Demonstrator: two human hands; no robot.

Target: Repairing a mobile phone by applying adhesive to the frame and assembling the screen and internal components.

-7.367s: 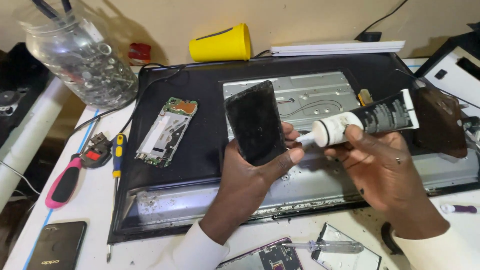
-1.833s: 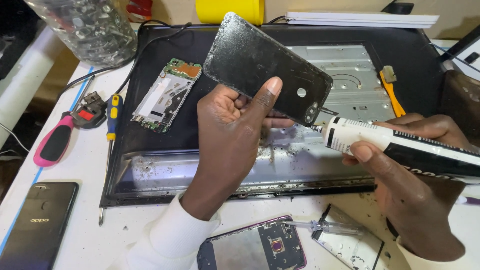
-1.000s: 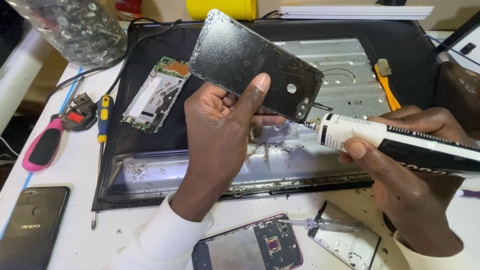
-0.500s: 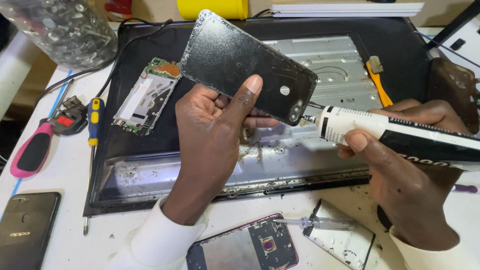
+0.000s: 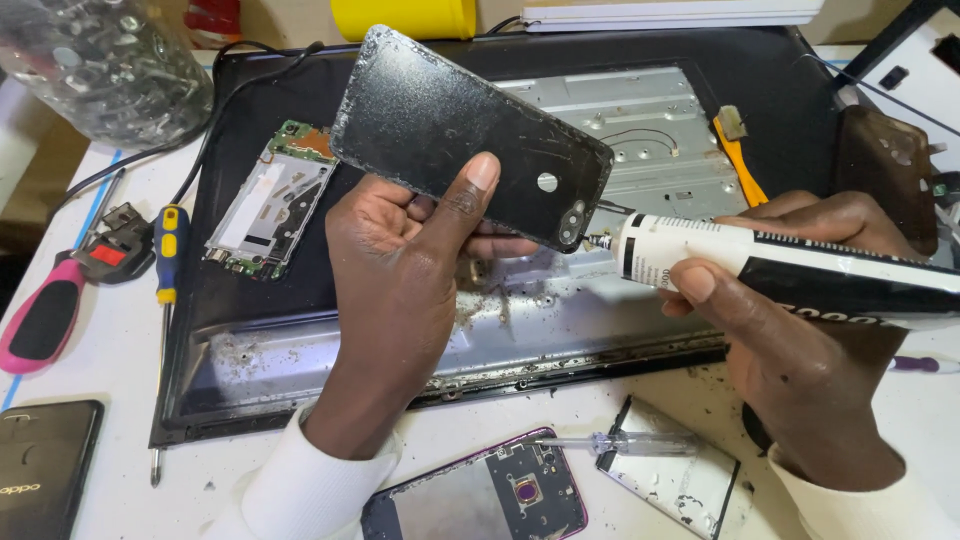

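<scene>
Black phone back cover (image 5: 455,140) held tilted above the dark opened panel (image 5: 800,130), inner side away from camera, dusty surface up. Left hand (image 5: 400,270) closes on it, thumb pressed on the outer face near the camera cut-outs, fingers behind. Glue tube (image 5: 780,270), white and black, gripped firmly in the right hand (image 5: 800,350), thumb on top; its nozzle touches the cover's lower corner just beside the lens holes.

Under both hands: metal chassis of the panel, strewn with debris. Green-edged circuit board (image 5: 265,200) lies on the panel's left part. Orange pry tool (image 5: 740,160) rests on the chassis, right. On the white table (image 5: 110,420): blue-yellow screwdriver (image 5: 165,270), pink-handled tool (image 5: 45,320), black phone (image 5: 40,480), purple-rimmed phone frame (image 5: 480,495), clear-handled screwdriver (image 5: 620,445).
</scene>
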